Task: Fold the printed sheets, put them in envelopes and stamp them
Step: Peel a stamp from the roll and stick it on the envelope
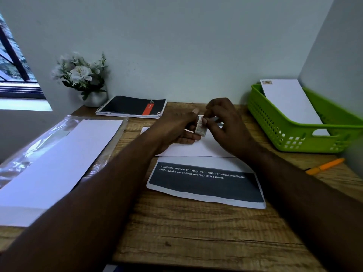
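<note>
A small postage stamp (200, 126) is pinched between the fingers of my left hand (176, 128) and my right hand (224, 126), held just above a white envelope (196, 149) lying on the wooden desk (196, 232). In front of that envelope lies a printed sheet (206, 185) with a dark block and white text. At the left, a pack of blank envelopes (57, 165) sits in clear plastic wrap. A stamped envelope (290, 103) leans in the green basket (302, 138) at the right.
A black spiral notebook (131, 107) and a white flower pot (84, 79) stand against the back wall. An orange pen (324, 166) lies near the right edge. Walls close in behind and on the right; a window is at the far left.
</note>
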Demonstrator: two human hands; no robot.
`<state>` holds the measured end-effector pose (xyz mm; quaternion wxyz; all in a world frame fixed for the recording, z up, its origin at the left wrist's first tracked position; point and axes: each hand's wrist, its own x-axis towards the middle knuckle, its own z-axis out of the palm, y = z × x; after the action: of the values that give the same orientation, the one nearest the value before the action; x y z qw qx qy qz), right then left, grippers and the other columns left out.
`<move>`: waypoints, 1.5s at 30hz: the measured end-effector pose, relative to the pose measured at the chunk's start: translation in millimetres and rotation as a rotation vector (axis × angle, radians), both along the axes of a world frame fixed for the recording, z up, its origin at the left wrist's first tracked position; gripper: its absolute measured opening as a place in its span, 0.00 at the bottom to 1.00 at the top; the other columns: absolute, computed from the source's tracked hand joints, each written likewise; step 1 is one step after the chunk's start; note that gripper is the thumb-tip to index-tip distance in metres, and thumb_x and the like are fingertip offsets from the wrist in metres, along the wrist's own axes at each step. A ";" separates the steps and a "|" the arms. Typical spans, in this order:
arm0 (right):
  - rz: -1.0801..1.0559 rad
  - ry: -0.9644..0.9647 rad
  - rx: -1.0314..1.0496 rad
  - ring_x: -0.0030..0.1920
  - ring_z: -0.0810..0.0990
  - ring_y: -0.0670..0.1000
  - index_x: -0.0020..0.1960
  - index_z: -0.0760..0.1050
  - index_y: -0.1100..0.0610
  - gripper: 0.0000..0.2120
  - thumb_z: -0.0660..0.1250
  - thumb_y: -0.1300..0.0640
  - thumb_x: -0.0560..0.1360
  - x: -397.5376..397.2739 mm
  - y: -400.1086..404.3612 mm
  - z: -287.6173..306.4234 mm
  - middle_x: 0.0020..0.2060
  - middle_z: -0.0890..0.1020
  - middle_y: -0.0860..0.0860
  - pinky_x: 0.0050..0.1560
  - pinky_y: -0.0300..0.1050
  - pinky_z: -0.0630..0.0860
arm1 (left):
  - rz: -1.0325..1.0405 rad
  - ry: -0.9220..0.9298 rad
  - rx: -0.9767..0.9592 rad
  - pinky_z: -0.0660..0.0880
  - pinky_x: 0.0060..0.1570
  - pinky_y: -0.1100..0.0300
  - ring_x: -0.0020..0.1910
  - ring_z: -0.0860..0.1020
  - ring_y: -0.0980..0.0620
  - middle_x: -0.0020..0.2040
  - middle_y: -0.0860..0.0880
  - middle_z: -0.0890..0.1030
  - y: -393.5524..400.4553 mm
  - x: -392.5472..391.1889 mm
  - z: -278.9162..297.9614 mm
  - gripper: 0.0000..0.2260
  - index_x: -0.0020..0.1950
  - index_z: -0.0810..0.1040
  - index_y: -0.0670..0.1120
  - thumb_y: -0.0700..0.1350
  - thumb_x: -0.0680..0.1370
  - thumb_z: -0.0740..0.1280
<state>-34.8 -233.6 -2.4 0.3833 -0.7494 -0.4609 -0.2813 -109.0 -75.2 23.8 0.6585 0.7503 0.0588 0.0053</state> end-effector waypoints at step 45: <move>0.217 0.822 0.372 0.38 0.81 0.49 0.50 0.77 0.56 0.09 0.67 0.67 0.74 -19.6 0.6 16.4 0.36 0.83 0.53 0.39 0.46 0.74 | 0.057 -0.137 0.411 0.64 0.18 0.67 0.16 0.68 0.53 0.27 0.47 0.81 3.8 -10.9 10.0 0.04 0.39 0.83 0.35 0.35 0.71 0.70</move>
<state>-54.5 -233.0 14.0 0.6894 -0.6647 -0.2880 0.0028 -119.9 -71.4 33.7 0.4935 0.8648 0.0326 0.0868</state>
